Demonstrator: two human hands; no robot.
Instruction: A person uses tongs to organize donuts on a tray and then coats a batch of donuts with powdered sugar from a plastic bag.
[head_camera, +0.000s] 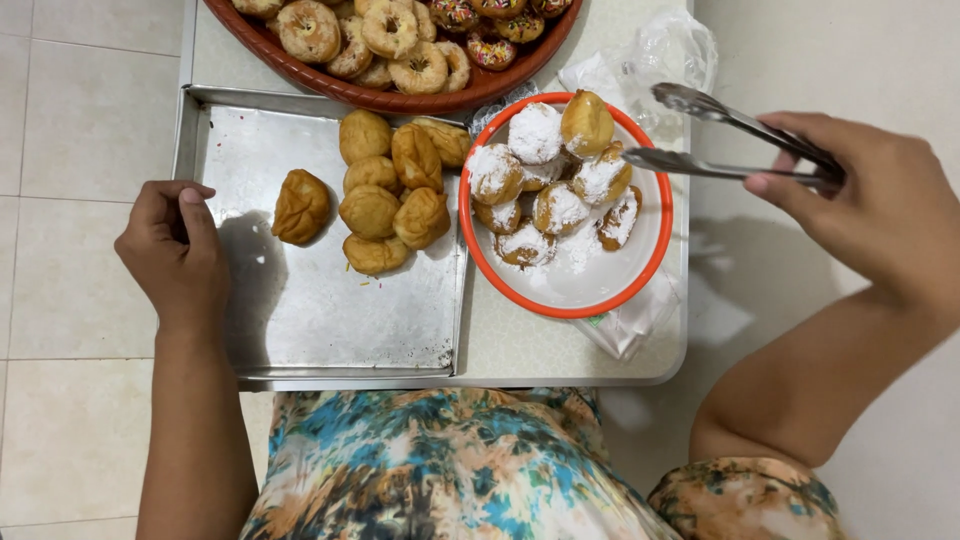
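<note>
My right hand (870, 205) holds metal tongs (720, 140) with their tips apart, just right of the orange-rimmed white bowl (640, 265). Several fried dough balls coated in white sugar (535, 135) lie in that bowl, and one plain ball (587, 122) sits on top near the tong tips. My left hand (175, 250) grips the left edge of a metal tray (320, 310). Several plain golden dough balls (385, 205) are clustered on the tray, with one ball (300, 205) apart on the left.
A large brown basket (400, 98) of ring donuts, some with sprinkles, stands at the back. Crumpled clear plastic (665, 50) lies behind the bowl. Everything rests on a small white table (560, 350) over a tiled floor (70, 420).
</note>
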